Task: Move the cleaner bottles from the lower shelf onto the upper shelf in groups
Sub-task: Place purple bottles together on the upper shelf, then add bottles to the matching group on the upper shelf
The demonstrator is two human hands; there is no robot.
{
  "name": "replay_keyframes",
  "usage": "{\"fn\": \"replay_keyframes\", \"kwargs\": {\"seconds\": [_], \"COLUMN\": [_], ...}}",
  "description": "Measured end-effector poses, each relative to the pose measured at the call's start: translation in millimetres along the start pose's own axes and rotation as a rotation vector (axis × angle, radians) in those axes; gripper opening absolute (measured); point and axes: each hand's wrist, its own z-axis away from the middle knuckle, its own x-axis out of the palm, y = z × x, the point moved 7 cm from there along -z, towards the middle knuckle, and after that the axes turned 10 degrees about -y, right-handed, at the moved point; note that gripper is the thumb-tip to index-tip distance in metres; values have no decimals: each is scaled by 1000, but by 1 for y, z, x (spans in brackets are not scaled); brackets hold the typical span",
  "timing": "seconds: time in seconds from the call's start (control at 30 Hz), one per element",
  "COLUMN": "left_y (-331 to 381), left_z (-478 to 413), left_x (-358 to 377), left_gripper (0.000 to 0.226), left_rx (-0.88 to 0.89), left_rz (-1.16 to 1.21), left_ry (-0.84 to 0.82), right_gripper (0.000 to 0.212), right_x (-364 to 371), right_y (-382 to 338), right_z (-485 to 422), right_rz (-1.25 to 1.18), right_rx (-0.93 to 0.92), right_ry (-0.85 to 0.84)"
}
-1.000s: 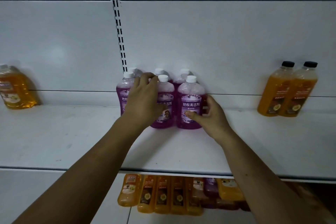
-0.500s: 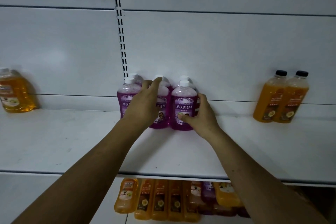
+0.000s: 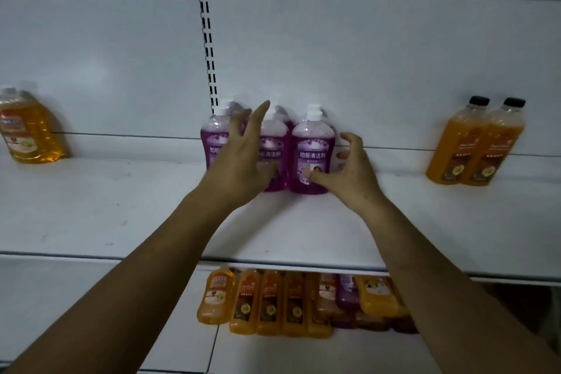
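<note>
Head view looks at a white upper shelf (image 3: 121,209) and, under its front edge, a lower shelf (image 3: 334,354). A group of purple cleaner bottles (image 3: 313,158) with white caps stands upright at the rear edge of the upper shelf, near its middle, just to the right of the slotted upright (image 3: 207,39) in the back panel; they are packed in two rows, three in front and more caps showing behind. The left hand (image 3: 243,158) is raised in front of the left and middle front bottles with its fingers straight and spread, gripping nothing; whether the palm touches a bottle cannot be told. The right hand (image 3: 349,167) sits just beside the right front bottle, fingers loosely curved and apart from its side, the thumb tip at the lower part of its label, not clamped on it. Two orange bottles with black caps (image 3: 473,146) stand touching each other at the rear edge of the upper shelf toward its right end, well apart from the purple group. A yellow-orange jug (image 3: 28,130) stands at the rear edge near the left end. On the lower shelf a row of orange bottles (image 3: 270,304) stands close together, with one purple bottle (image 3: 347,291) behind them toward the right.
</note>
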Motion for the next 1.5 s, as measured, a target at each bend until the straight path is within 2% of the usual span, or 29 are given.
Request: {"fn": "replay_keyframes", "kwargs": {"seconds": [0.07,0.17,0.37,0.6,0.73,0.93,1.03,1.1,1.17,1.3,1.4,1.43,1.5], "left_y": [5,13,41,55,40,-11,-37,-41,-37,-35,-41,-41,-37], "left_z": [27,71,142,180,176,151,131,116,101,80,75,73,70], "left_x": [-7,-3,33,106,176,298,350,371,386,411,427,431,434], "left_gripper": [87,63,51,39,40,35,53,60,54,47,24,23,35], "left_rx": [15,49,119,139,47,-233,-416,-473,-458,-454,-544,-577,-613], "left_rz": [-50,-105,-49,56,200,341,402,465,552,568,670,694,709], "left_ry": [63,70,-79,-245,-413,-638,-713,-714,-686,-656,-607,-595,-588], "right_gripper": [97,67,44,26,24,21,38,46,50,35,38,40,54], "right_x": [-12,-22,-15,-33,-41,-29,-7,10,23,44,55,55,54], "right_y": [-7,-23,-29,37,97,200,248,269,286,310,323,326,331], "right_z": [22,71,177,243,260,260,260,256,248,230,220,217,213], "right_rz": [94,178,214,137,37,-130,-392,-571,-678,-848,-967,-1002,-1065], "right_rx": [0,-80,-167,12,201,572,810,916,958,969,948,947,957], "right_ry": [31,38,-38,-22,12,107,158,176,162,120,105,110,104]}}
